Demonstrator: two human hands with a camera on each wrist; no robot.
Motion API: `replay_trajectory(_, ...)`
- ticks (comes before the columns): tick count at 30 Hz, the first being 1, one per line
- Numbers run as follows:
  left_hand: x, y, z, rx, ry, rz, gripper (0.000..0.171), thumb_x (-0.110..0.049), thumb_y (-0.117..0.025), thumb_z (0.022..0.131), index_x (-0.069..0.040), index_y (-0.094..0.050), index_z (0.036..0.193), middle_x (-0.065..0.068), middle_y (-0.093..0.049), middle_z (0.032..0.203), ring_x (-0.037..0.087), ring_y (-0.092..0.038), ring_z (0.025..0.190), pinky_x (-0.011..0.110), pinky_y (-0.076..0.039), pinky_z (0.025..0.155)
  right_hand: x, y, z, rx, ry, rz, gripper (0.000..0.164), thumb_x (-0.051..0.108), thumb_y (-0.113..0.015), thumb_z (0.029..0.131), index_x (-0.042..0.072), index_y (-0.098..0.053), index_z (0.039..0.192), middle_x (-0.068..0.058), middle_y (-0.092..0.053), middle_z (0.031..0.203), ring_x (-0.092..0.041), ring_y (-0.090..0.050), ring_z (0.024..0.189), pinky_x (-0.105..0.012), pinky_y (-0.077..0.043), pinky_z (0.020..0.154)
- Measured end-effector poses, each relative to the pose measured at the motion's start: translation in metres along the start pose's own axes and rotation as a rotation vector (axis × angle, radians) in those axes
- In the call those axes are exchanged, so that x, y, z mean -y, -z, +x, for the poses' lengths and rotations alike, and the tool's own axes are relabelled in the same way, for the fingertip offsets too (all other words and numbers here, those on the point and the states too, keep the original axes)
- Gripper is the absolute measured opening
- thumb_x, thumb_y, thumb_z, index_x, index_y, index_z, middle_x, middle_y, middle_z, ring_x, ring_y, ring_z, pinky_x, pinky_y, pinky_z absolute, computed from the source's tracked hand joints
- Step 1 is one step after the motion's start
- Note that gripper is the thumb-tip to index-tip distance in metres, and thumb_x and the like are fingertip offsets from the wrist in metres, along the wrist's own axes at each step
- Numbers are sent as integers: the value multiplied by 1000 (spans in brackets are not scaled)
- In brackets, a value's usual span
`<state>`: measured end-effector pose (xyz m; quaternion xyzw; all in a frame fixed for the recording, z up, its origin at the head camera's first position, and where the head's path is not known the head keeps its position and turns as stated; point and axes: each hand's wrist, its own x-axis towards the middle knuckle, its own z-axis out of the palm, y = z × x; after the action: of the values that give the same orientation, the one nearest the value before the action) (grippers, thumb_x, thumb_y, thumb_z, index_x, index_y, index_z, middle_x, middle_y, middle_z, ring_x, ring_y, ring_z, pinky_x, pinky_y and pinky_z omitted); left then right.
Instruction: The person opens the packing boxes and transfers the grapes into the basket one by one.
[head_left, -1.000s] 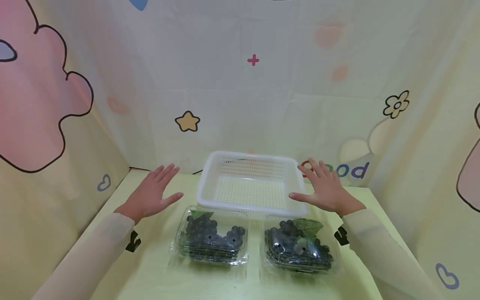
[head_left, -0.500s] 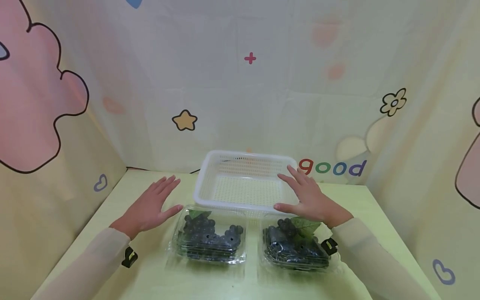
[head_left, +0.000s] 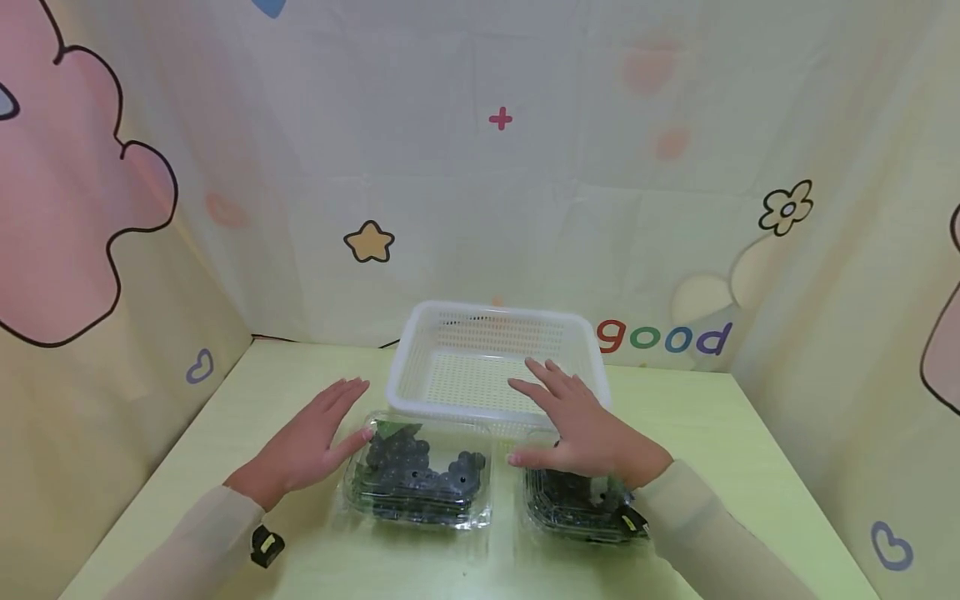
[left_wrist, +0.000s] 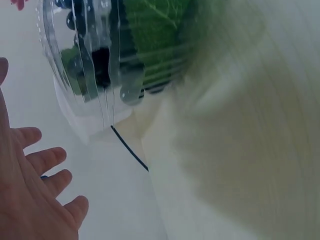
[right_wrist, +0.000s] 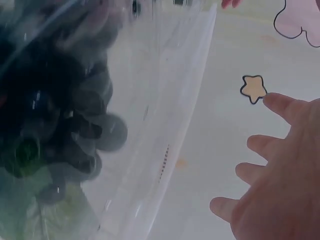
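Note:
Two clear plastic clamshell boxes of dark grapes with green leaves lie side by side on the table. By the left edge of the left grape box (head_left: pixel 431 496) is my left hand (head_left: pixel 303 446), its fingers straight and thumb spread out. My right hand (head_left: pixel 592 442) hovers over the right grape box (head_left: pixel 570 517), hiding much of its top; the fingers are extended and hold nothing. In the left wrist view, clear plastic, grapes and a leaf (left_wrist: pixel 155 40) show beyond the fingers. The right wrist view has blurred grapes (right_wrist: pixel 75 110) close to the camera.
A white perforated plastic basket (head_left: pixel 401 358) stands behind the boxes, near the back curtain (head_left: pixel 465 183). The pale table (head_left: pixel 465 567) is enclosed by printed curtains at the back and both sides.
My right hand has moved left and toward me, from beside the basket to over the right grape box. My left hand has come slightly down and closer to the left box.

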<state>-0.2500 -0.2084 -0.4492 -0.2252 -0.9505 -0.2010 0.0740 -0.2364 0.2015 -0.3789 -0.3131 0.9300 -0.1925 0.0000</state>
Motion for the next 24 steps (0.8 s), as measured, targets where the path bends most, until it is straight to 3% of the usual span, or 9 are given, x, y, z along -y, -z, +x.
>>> replay_trajectory(7,-8,-6,-6,57,103,-168,74,-55,-45,105,-14,-25,163,17,-29,166,43,-27,153,67,-29,118,21,-12,3,49,48,50,93,69,-68,85,32,-31,161,1,-11,174,-32,-8,161,-64,-13,126)
replay_trajectory(13,-10,-10,-11,87,178,-317,76,-56,-41,107,-7,-24,162,20,-30,166,44,-27,153,66,-29,119,41,-24,7,94,103,108,93,67,-71,84,31,-33,161,5,-11,173,-33,-8,161,-65,-21,123)
replay_trajectory(18,-10,-9,-13,100,232,-445,73,-49,-42,109,0,-25,160,25,-34,163,48,-31,150,65,-31,118,56,-37,11,134,98,163,92,70,-71,83,40,-30,160,14,-6,172,-26,-7,161,-61,-24,124)
replay_trajectory(24,-4,-12,-11,127,316,-509,71,-49,-40,109,0,-28,159,25,-38,161,46,-35,149,63,-33,118,68,-53,17,123,116,171,90,70,-71,84,34,-35,159,5,-12,173,-24,-16,160,-57,-34,121)
